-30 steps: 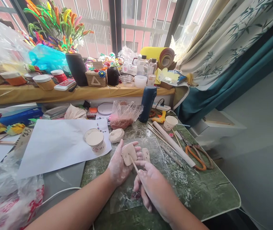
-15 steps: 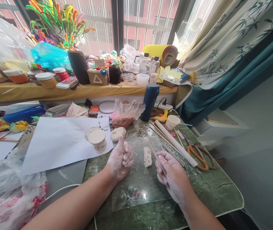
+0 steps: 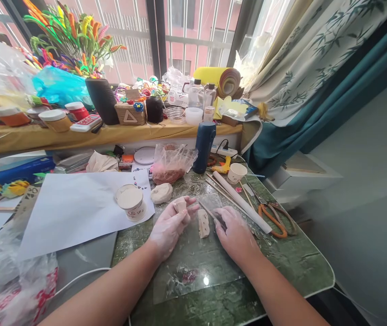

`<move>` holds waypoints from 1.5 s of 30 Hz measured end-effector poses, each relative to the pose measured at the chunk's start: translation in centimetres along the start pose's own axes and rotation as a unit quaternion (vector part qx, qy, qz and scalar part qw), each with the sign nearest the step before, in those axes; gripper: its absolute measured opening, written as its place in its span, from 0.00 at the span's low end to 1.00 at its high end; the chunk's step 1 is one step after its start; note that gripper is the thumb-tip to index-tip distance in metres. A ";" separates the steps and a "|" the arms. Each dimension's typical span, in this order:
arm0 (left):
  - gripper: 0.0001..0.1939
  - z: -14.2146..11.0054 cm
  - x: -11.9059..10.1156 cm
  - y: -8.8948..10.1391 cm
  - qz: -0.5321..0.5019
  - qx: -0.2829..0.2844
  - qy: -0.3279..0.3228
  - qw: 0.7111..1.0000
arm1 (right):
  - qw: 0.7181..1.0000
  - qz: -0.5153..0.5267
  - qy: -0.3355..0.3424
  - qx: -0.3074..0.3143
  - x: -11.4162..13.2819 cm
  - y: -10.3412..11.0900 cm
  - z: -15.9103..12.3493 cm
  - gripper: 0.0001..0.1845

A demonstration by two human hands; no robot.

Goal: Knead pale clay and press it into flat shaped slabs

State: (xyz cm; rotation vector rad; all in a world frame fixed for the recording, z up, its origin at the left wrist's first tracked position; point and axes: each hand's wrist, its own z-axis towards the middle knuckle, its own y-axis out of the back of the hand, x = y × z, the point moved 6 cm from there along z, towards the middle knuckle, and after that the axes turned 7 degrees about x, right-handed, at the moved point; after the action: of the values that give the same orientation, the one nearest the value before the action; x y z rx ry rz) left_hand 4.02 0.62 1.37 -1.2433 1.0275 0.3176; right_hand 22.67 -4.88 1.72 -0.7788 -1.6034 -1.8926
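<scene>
My left hand (image 3: 169, 228), dusted white, is closed on a small piece of pale clay (image 3: 180, 205) between thumb and fingers. In my right hand (image 3: 237, 234) is a thin wooden stick (image 3: 206, 209), its tip pointing up and to the left. Between the hands, a flat clay strip (image 3: 203, 223) with small dents lies on a clear plastic sheet (image 3: 193, 258). A rounded clay lump (image 3: 161, 193) rests just beyond my left hand. Left of it, a paper cup (image 3: 131, 201) with a pale top stands on white paper (image 3: 74, 203).
Right of my right hand lie a white roll (image 3: 244, 203), thin sticks and orange-handled scissors (image 3: 275, 224). A paper cup (image 3: 237, 172), a yellow glue gun (image 3: 225, 164), a blue bottle (image 3: 204, 147) and a bag of reddish material (image 3: 169, 170) stand farther back.
My left hand has turned and opened from its closed pose, showing the clay piece between its fingers. My right hand has turned palm down, lowering the stick. The view has shifted slightly right.
</scene>
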 end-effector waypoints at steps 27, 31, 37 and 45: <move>0.15 -2.8 -1.7 -4.7 0.604 0.249 -0.317 0.687 | 0.641 0.723 -0.244 0.083 5.7 -5.3 -3.1 0.19; 0.16 -2.7 -1.3 -4.7 0.612 0.253 -0.307 0.683 | 0.660 0.704 -0.241 0.104 5.1 -4.8 -3.3 0.23; 0.13 -2.6 -1.0 -4.5 0.596 0.257 -0.286 0.705 | 0.612 0.741 -0.233 0.151 6.5 -4.3 -3.9 0.20; 0.21 -3.9 -2.1 -4.7 0.475 0.230 -0.227 0.819 | 0.633 0.722 -0.264 0.095 4.8 -5.7 -3.5 0.19</move>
State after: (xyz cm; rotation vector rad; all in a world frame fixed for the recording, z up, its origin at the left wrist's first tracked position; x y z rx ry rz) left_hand 4.34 -3.77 6.07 -0.1051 1.1394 1.0157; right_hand 14.96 -7.62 0.94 -1.8284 -0.7234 -0.2808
